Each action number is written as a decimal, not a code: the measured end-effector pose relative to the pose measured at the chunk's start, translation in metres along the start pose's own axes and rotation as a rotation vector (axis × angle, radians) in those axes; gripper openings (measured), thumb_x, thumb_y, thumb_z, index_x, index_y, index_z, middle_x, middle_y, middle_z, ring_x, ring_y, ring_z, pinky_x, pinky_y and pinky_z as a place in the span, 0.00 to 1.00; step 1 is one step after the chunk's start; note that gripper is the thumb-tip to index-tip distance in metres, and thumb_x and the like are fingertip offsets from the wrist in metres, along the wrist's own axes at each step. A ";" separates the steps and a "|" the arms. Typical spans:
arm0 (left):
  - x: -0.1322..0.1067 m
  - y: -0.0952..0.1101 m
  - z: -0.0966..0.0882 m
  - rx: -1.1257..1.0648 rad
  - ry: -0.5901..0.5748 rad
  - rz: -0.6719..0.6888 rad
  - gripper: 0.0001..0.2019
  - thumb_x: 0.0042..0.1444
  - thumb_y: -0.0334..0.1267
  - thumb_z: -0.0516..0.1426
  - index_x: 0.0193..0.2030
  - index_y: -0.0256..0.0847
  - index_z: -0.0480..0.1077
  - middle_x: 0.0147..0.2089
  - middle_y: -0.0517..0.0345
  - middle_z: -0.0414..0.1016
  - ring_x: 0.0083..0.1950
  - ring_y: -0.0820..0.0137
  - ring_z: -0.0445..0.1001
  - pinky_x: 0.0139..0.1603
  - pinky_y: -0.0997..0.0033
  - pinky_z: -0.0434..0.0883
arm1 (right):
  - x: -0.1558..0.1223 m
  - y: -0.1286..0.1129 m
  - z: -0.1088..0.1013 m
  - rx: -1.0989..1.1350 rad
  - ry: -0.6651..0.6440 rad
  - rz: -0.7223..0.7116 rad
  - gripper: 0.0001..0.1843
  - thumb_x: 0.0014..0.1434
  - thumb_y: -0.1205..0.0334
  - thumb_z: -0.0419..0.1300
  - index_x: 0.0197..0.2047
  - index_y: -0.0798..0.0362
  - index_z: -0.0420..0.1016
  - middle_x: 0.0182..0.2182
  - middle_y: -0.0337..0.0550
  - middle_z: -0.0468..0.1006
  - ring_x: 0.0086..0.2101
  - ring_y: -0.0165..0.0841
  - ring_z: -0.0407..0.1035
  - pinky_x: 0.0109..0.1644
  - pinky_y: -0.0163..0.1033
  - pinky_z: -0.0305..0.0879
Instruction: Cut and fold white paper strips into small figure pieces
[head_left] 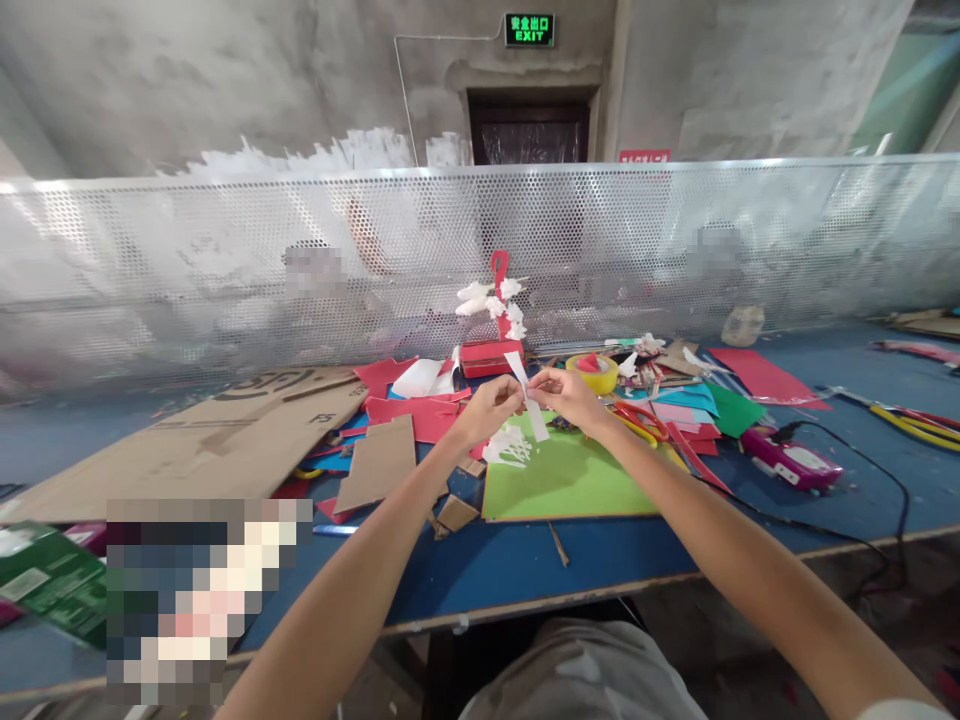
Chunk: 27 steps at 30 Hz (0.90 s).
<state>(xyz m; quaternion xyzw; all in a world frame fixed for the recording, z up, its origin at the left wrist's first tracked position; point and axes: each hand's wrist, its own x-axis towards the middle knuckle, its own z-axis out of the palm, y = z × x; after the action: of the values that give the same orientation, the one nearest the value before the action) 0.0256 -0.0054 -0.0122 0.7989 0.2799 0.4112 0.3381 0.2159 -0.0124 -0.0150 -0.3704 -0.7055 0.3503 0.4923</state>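
Note:
My left hand [493,408] and my right hand [564,396] meet above the table, each pinching a narrow strip of white paper [537,420] near its middle. The strip slants between my fingertips, its ends sticking out above and below. Under my hands lies a light green sheet [570,485]. Cut white paper pieces [510,445] rest on that sheet, just below my left hand. Behind my hands stands a red paper piece with a curled top and white paper flowers [495,300] on it, rising from a red box-like base [484,358].
Flattened cardboard [202,435] covers the left side. A roll of yellow tape [596,374], orange-handled scissors [641,422] and coloured paper scraps lie right of my hands. Farther right are a purple device with a black cable [799,462] and yellow-handled pliers [911,425]. A perforated metal screen [600,250] borders the back.

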 end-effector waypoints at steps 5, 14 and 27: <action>0.000 0.000 0.001 0.018 -0.001 0.010 0.07 0.59 0.40 0.53 0.35 0.38 0.66 0.31 0.57 0.73 0.32 0.73 0.70 0.35 0.72 0.66 | 0.001 0.003 0.000 -0.043 -0.017 -0.022 0.16 0.52 0.49 0.65 0.36 0.53 0.76 0.30 0.42 0.77 0.29 0.32 0.70 0.34 0.38 0.67; -0.002 -0.003 0.001 0.101 0.010 0.048 0.09 0.58 0.42 0.56 0.34 0.38 0.65 0.30 0.58 0.71 0.30 0.73 0.70 0.32 0.73 0.66 | -0.004 -0.006 0.002 -0.022 -0.041 0.028 0.12 0.55 0.51 0.62 0.34 0.52 0.74 0.26 0.41 0.76 0.25 0.30 0.68 0.28 0.35 0.64; -0.002 -0.005 0.000 0.117 -0.039 0.073 0.06 0.58 0.38 0.54 0.34 0.38 0.64 0.30 0.59 0.70 0.31 0.73 0.69 0.33 0.74 0.66 | -0.004 -0.005 0.001 -0.057 -0.048 0.046 0.14 0.54 0.50 0.61 0.33 0.53 0.73 0.25 0.41 0.75 0.25 0.29 0.68 0.27 0.33 0.63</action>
<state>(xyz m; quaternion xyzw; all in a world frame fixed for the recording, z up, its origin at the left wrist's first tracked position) 0.0237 -0.0038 -0.0172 0.8349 0.2675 0.3905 0.2811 0.2147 -0.0185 -0.0132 -0.3919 -0.7179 0.3501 0.4565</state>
